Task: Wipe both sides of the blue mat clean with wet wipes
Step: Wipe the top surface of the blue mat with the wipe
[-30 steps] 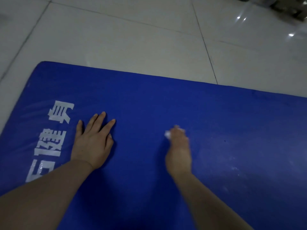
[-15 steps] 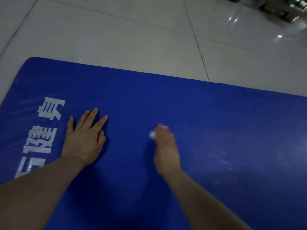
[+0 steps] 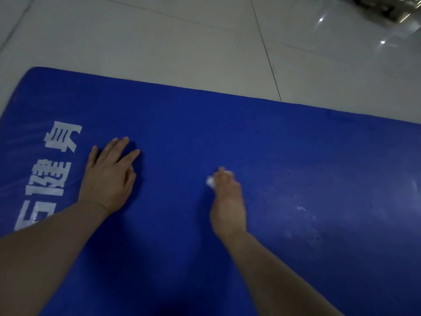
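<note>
Altogether one blue mat (image 3: 227,137), one wet wipe (image 3: 211,181) and two hands are visible. The mat lies flat on the floor (image 3: 159,42), which is made of pale glossy tiles, and it fills the lower part of the view; its far edge runs just beyond the fingertips of both hands, and one rounded corner is seen far to the left of the left fingers. The mat has a deep blue colour. White printed characters (image 3: 57,160) stand in a row just to the left of the left hand (image 3: 107,176), and pale streaks of shine cross the blue around them. To the right of the right fingers the blue looks duller, with whitish smears and small specks (image 3: 303,210) spread over it. The left hand lies flat on the mat, palm down, with the fingers (image 3: 120,147) straight and a little spread, pressing on the blue face. The right hand (image 3: 227,201) is on the mat well apart from the left one, and its fingers (image 3: 222,174) are curled and pinch the small white wipe, which is bunched up and shows only at the fingertips, touching the mat. How much of the wipe is hidden under these fingers I cannot tell. Both forearms are bare. At the far right, well beyond the fingers, some blurred shiny object (image 3: 387,8) stands on the tiles; what it is cannot be told.
</note>
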The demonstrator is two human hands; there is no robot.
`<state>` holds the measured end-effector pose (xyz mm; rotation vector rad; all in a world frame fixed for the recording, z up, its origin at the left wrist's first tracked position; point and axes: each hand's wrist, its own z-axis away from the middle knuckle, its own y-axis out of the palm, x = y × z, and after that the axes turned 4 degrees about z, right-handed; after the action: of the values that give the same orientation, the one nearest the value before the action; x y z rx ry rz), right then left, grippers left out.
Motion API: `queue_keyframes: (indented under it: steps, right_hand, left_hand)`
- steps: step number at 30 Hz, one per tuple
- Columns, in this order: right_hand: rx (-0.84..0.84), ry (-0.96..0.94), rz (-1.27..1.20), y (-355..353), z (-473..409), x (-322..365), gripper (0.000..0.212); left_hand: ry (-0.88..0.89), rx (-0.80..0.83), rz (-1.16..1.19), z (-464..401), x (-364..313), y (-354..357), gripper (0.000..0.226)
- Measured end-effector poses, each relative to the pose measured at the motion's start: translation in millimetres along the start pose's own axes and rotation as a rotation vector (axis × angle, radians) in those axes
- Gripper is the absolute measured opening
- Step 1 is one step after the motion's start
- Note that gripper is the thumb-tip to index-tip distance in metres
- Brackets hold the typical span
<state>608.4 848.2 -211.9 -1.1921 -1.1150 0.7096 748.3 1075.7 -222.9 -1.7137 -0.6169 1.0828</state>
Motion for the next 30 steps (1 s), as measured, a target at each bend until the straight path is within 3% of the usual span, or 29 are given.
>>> queue_keyframes:
  steps: [3, 5, 8, 10, 12, 15, 17, 19, 22, 25, 27, 28, 30]
  right_hand:
    - [-0.102, 0.424, 0.065, -22, -2, -67, 0.061]
    - [-0.149, 0.514, 0.054, -20, 7, -67, 0.061]
    - [-0.178, 0.182, 0.076, 10, 38, -6, 0.056]
    - [-0.092, -0.125, 0.049, 26, 63, 32, 0.069]
    - [-0.027, -0.208, -0.002, 25, 68, 30, 0.079]
    - [-0.062, 0.069, -0.054, 4, 59, -25, 0.064]
    - [-0.067, 0.283, 0.013, -9, 56, -60, 0.064]
    - [-0.084, 0.355, 0.035, -10, 61, -64, 0.067]
    - [-0.085, 0.207, 0.049, 6, 71, -12, 0.071]
    - [-0.016, -0.134, 0.016, 27, 95, 41, 0.072]
    - [0.025, -0.25, 0.014, 27, 99, 42, 0.079]
    - [0.022, -0.224, 0.007, 22, 95, 32, 0.082]
    - [-0.028, 0.017, -0.05, 9, 89, -3, 0.072]
  left_hand:
    - [0.074, -0.021, 0.011, 16, -8, -3, 0.042]
    - [0.095, 0.0, 0.031, 39, -19, -2, 0.049]
    - [0.124, 0.035, 0.034, 71, -38, 6, 0.051]
    - [0.152, 0.075, -0.003, 78, -42, 11, 0.051]
    - [0.162, 0.105, -0.025, 77, -41, 13, 0.051]
    - [0.166, 0.108, -0.022, 76, -41, 13, 0.05]
    - [0.164, 0.096, -0.022, 77, -42, 13, 0.05]
    - [0.164, 0.087, -0.024, 77, -43, 14, 0.05]
    - [0.171, 0.086, -0.023, 78, -43, 14, 0.049]
    - [0.179, 0.088, -0.022, 78, -43, 12, 0.049]
    - [0.181, 0.08, -0.02, 78, -42, 12, 0.049]
    - [0.179, 0.078, -0.02, 78, -42, 12, 0.049]
    - [0.167, 0.072, -0.015, 79, -42, 12, 0.049]
